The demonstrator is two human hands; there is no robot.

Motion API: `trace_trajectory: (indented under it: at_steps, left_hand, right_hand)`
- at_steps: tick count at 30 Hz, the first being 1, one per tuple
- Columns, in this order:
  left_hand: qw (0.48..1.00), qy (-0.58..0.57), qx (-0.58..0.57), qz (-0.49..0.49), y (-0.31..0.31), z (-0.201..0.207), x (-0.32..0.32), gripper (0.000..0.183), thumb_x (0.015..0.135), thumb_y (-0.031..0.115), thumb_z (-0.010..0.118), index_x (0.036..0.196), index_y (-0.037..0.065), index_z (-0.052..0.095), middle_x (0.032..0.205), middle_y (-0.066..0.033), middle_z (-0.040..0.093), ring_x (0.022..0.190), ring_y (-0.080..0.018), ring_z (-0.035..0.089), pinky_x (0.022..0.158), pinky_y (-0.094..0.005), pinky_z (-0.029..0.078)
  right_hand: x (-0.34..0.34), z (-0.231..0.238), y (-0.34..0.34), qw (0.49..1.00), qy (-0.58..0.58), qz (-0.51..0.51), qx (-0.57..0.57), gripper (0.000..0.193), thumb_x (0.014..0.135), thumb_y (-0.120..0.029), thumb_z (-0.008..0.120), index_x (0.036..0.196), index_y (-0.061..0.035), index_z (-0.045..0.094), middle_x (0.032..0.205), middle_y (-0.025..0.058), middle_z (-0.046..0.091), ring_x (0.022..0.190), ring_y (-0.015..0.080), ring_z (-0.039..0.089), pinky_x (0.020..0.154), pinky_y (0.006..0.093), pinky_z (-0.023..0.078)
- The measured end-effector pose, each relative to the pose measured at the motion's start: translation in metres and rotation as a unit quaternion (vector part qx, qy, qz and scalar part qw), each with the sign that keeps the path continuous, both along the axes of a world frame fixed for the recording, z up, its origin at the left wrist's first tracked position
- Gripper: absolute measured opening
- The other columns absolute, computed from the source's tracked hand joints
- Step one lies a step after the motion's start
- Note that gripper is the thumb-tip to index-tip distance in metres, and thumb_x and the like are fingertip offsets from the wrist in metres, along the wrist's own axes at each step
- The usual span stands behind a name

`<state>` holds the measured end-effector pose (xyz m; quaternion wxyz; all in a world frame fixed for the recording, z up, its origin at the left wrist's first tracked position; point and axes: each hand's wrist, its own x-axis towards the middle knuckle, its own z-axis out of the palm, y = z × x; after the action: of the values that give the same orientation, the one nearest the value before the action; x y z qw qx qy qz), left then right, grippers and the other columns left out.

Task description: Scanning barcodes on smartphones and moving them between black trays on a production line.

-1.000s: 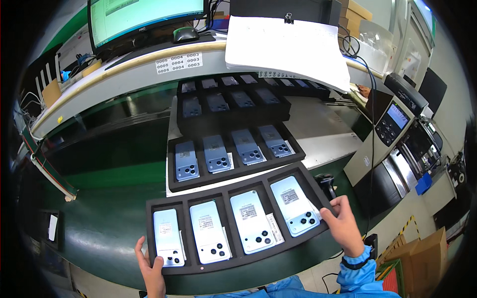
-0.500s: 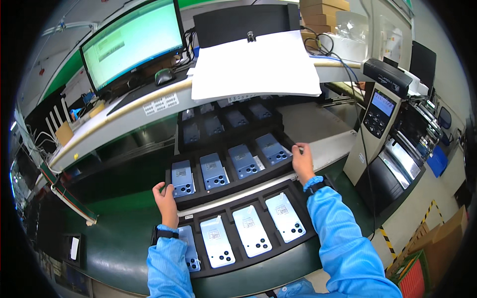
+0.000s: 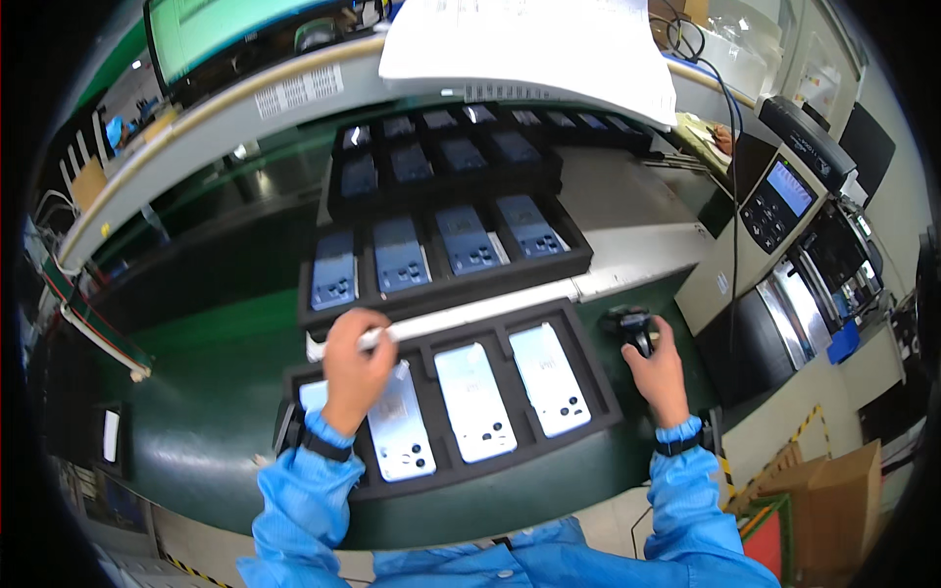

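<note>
Over the left part of the near black foam tray (image 3: 446, 353) is my left hand (image 3: 355, 372), its fingers pinched round a small whitish thing too blurred to name. Under and beside it lie light-coloured phones, among them a pale blue phone (image 3: 402, 441), a white phone (image 3: 475, 407) and another white phone (image 3: 551, 382), backs up in their slots. To the right of this tray, my right hand (image 3: 659, 372) has thumb and fingers closed about a black handheld device (image 3: 627, 321), whose kind I cannot make out.
Beyond a pale metal strip sits a second black tray (image 3: 446, 284) of blue phones, with stacked trays (image 3: 446, 191) behind. A label printer (image 3: 769, 211) stands at right with a hanging cable. Papers (image 3: 529, 49) overhang the shelf (image 3: 225, 108). A cardboard box (image 3: 823, 500) is at lower right.
Both hands have left the farther tray of blue phones. My left hand came back over the near tray; my right moved right to the black device. The view has tilted down.
</note>
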<state>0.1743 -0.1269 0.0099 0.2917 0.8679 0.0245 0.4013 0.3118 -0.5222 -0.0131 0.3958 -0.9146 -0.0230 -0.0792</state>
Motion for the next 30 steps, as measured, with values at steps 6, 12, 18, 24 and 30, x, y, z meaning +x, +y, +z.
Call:
trace_trajectory:
  at_steps: [6, 12, 18, 24, 30]
  left_hand:
    - [0.975, 0.103, 0.085, -0.176, -0.085, -0.026, 0.083, 0.020, 0.084, 0.012, 0.065, 0.102, 0.003, 0.064, 0.106, -0.0138, 0.063, 0.104, -0.0347, 0.060, 0.092, -0.0441, 0.049]
    - [0.979, 0.092, 0.132, -0.125, -0.103, -0.051, 0.100, 0.024, 0.084, -0.001, 0.056, 0.103, 0.009, 0.067, 0.105, -0.0081, 0.064, 0.103, -0.0296, 0.057, 0.087, -0.0409, 0.044]
    - [0.978, 0.097, 0.115, -0.144, -0.097, -0.051, 0.097, 0.027, 0.083, -0.003, 0.054, 0.103, 0.008, 0.067, 0.106, -0.0082, 0.064, 0.103, -0.0301, 0.055, 0.090, -0.0415, 0.044]
    - [0.971, 0.125, 0.123, -0.162, -0.071, -0.044, 0.068, 0.028, 0.082, -0.005, 0.054, 0.103, 0.008, 0.068, 0.109, -0.0082, 0.062, 0.105, -0.0297, 0.055, 0.093, -0.0423, 0.045]
    - [0.965, 0.172, 0.112, -0.167, -0.038, -0.033, 0.030, 0.031, 0.082, -0.006, 0.054, 0.105, 0.009, 0.068, 0.117, -0.0094, 0.059, 0.112, -0.0306, 0.054, 0.098, -0.0417, 0.044]
  right_hand:
    - [-0.006, 0.017, 0.001, 0.996, -0.023, 0.046, -0.077, 0.077, 0.083, -0.015, 0.073, 0.150, 0.0001, 0.037, 0.102, 0.0259, 0.072, 0.092, 0.0371, 0.072, 0.082, 0.0429, 0.057]
    - [-0.064, 0.062, 0.030, 0.937, 0.231, 0.191, 0.180, 0.090, 0.087, 0.001, 0.064, 0.161, -0.0151, 0.016, 0.111, 0.0165, 0.063, 0.063, 0.0155, 0.063, 0.051, 0.0306, 0.053]
    - [-0.080, 0.067, 0.056, 0.947, 0.227, 0.199, 0.108, 0.077, 0.086, -0.003, 0.066, 0.153, -0.0135, 0.028, 0.107, 0.0156, 0.065, 0.062, 0.0176, 0.062, 0.051, 0.0326, 0.052]
    - [-0.068, 0.062, 0.054, 0.953, 0.209, 0.204, 0.081, 0.077, 0.085, -0.002, 0.069, 0.150, -0.0117, 0.030, 0.114, 0.0187, 0.066, 0.077, 0.0258, 0.069, 0.071, 0.0381, 0.056]
    - [-0.029, 0.020, 0.053, 0.976, 0.091, 0.195, 0.014, 0.075, 0.083, -0.001, 0.068, 0.148, -0.0100, 0.031, 0.126, 0.0245, 0.064, 0.116, 0.0429, 0.064, 0.101, 0.0445, 0.049]
